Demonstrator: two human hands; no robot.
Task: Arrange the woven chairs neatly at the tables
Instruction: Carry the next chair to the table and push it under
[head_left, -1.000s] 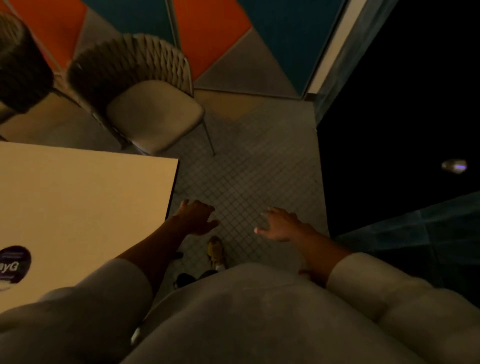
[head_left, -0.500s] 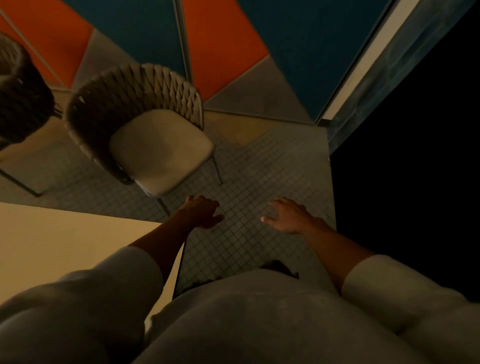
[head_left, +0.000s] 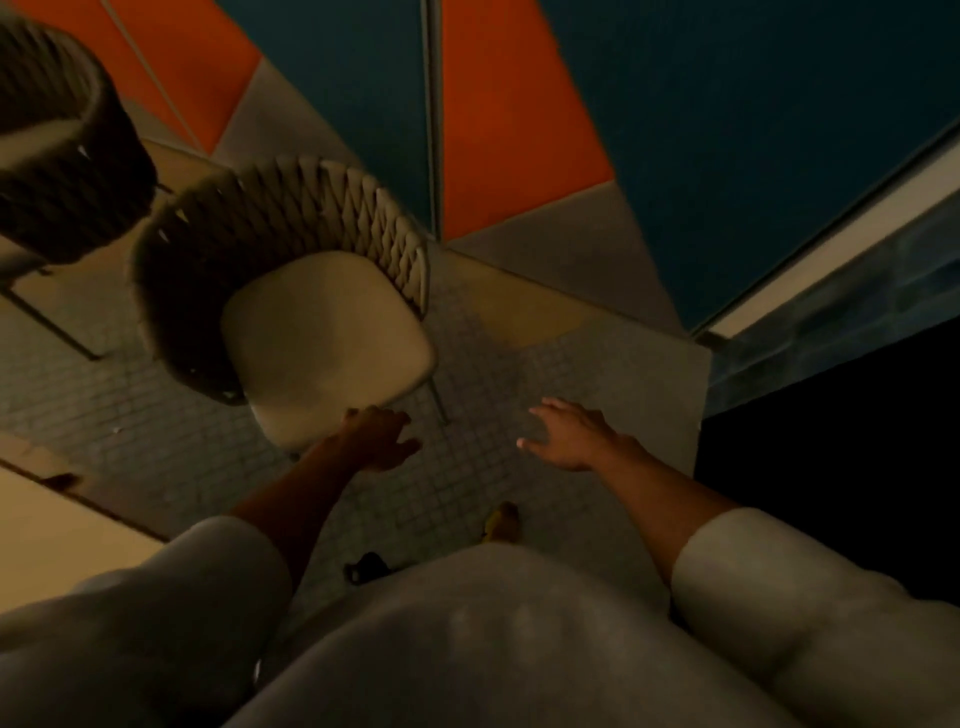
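A woven chair (head_left: 322, 322) with a beige seat cushion and a curved rope back stands on the tiled floor, just ahead of me. My left hand (head_left: 382, 439) hovers at the seat's front edge with loose fingers and holds nothing. Out to the right, over bare tiles, my right hand (head_left: 569, 434) is spread open and empty. A second woven chair (head_left: 67, 171), darker, stands at the far left, partly out of frame. The corner of a pale table (head_left: 67, 530) shows at the lower left.
A wall of orange, teal and grey panels (head_left: 519, 130) rises right behind the chairs. A dark doorway or recess (head_left: 857, 441) fills the right side. My feet (head_left: 504, 522) stand on the small square tiles below my hands.
I have stepped closer to the beige chair, so it sits lower and larger in view. The table has slid to the lower left. Both hands stay forward and empty.
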